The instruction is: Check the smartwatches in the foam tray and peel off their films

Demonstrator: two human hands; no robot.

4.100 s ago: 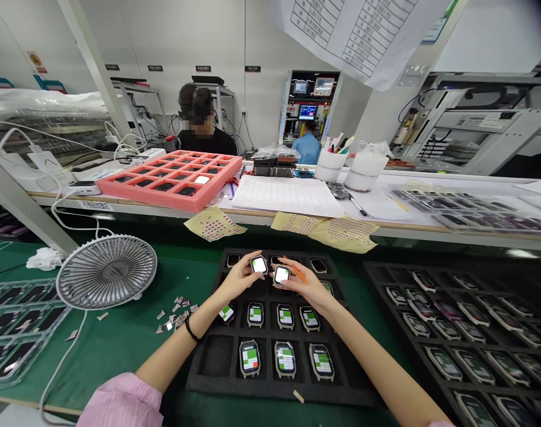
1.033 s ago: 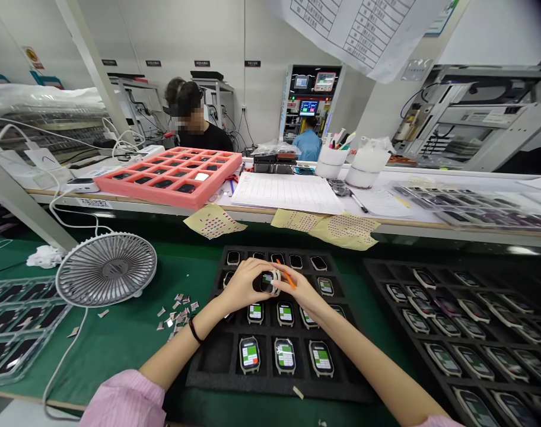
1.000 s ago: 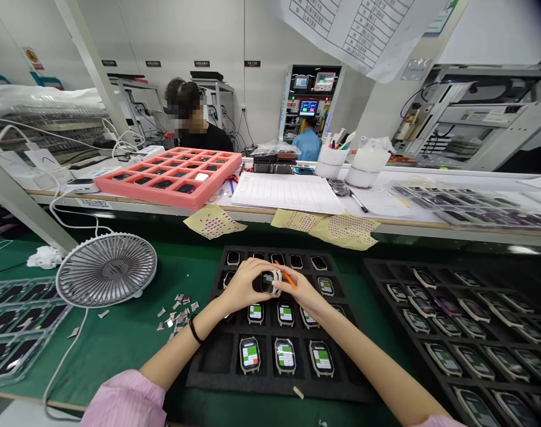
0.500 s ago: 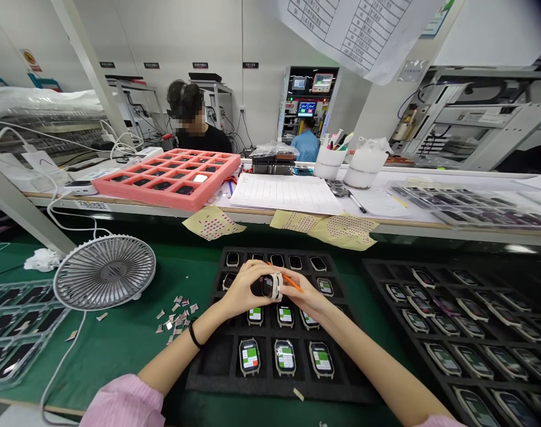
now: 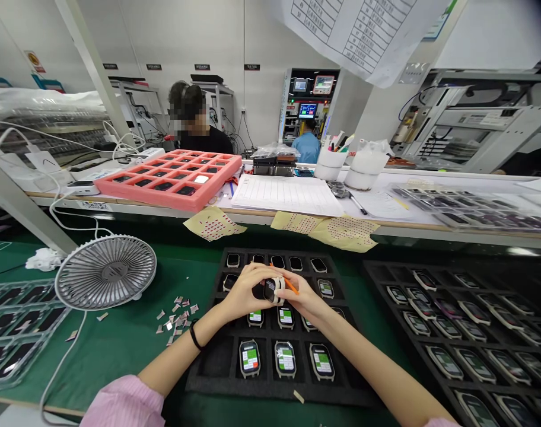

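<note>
Above the black foam tray [image 5: 199,379], my left hand [image 5: 242,292] pinches a smartwatch case [image 5: 270,290], tilted with its dark screen toward the left. My right hand [image 5: 306,298] is closed round a thin orange stick-like tool [image 5: 290,285], whose tip I cannot make out. The right fingertips also touch the pale side of the watch. Beneath both hands, several watch cases lie in the tray's compartments. One of them, a watch with a lit green and white screen [image 5: 285,357], is in the front row.
A grey round fan [image 5: 114,271] and scattered small strips [image 5: 177,317] are at left. Another black tray of watches [image 5: 460,344] lies at right. On the shelf stand a pink foam tray [image 5: 181,198], a paper form [image 5: 283,193] and a pen cup [image 5: 330,163]. A person [image 5: 206,139] sits beyond.
The held watch has turned slightly, and my right fingers have shifted on its side. The orange tool has moved a little left with the right hand. The tray's watches stay put.
</note>
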